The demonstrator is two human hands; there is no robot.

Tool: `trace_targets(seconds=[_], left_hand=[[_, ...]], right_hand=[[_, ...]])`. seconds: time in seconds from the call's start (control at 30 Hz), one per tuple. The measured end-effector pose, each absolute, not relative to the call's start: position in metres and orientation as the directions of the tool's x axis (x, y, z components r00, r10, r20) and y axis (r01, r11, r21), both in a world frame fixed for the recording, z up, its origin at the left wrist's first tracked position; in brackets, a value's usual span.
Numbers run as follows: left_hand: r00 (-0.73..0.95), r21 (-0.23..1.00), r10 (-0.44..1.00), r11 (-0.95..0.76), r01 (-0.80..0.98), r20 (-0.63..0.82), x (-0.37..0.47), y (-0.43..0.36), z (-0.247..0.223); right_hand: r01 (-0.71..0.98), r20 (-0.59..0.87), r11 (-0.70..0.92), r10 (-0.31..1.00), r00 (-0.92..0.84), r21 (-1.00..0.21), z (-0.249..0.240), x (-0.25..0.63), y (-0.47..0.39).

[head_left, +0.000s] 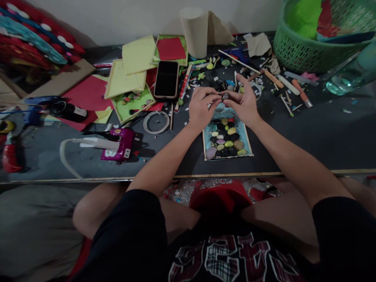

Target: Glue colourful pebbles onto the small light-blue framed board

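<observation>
A small dark pebble [225,96] is pinched between the fingertips of both hands, just above the far end of a framed light-blue board. My left hand [203,106] grips it from the left with bent fingers. From the other side, my right hand [244,101] holds it by thumb and fingers, its index finger raised. Rows of painted pebbles, black, yellow, green and lilac, cover the near part of the blue board [245,135]. The far part of that board is partly hidden by my hands. Loose dark stones [221,84] lie just beyond them.
Left of my hands are a phone [167,79], a roll of tape [156,122], a purple power strip [118,145] and framed yellow boards [126,80]. A paper roll [194,33] stands behind. On the right are a green basket [305,55], a glass bottle [349,74] and tools [289,84] among scraps.
</observation>
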State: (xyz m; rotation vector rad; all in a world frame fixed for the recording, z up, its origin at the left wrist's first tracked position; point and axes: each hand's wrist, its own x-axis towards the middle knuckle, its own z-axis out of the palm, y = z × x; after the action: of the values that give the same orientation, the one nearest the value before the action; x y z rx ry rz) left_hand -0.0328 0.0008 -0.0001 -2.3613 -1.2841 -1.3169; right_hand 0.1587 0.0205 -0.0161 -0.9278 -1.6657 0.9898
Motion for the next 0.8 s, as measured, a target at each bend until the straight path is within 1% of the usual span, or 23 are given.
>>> trace_targets(seconds=[0.17,0.47,0.6,0.7,0.8], left_hand=[[0.296,0.257,0.62,-0.645,0.72,0.727,-0.033,-0.001,-0.001],[0.348,0.311,0.661,-0.668,0.675,0.664,-0.032,0.003,-0.006],[0.335,0.31,0.652,-0.67,0.674,0.68,-0.031,0.004,-0.008],[0.323,0.339,0.67,-0.661,0.67,0.668,-0.031,0.002,-0.006],[0.302,0.377,0.701,-0.637,0.672,0.646,-0.032,0.001,-0.003]], right_hand=[[0.162,0.344,0.388,0.907,-0.243,-0.907,-0.01,0.159,0.013],[0.218,0.405,0.446,0.89,-0.209,-0.868,-0.012,0.158,0.015],[0.217,0.433,0.473,0.877,-0.21,-0.854,-0.016,0.16,0.018],[0.22,0.435,0.47,0.88,-0.19,-0.855,-0.023,0.165,0.028],[0.171,0.446,0.481,0.871,-0.207,-0.86,-0.029,0.169,0.039]])
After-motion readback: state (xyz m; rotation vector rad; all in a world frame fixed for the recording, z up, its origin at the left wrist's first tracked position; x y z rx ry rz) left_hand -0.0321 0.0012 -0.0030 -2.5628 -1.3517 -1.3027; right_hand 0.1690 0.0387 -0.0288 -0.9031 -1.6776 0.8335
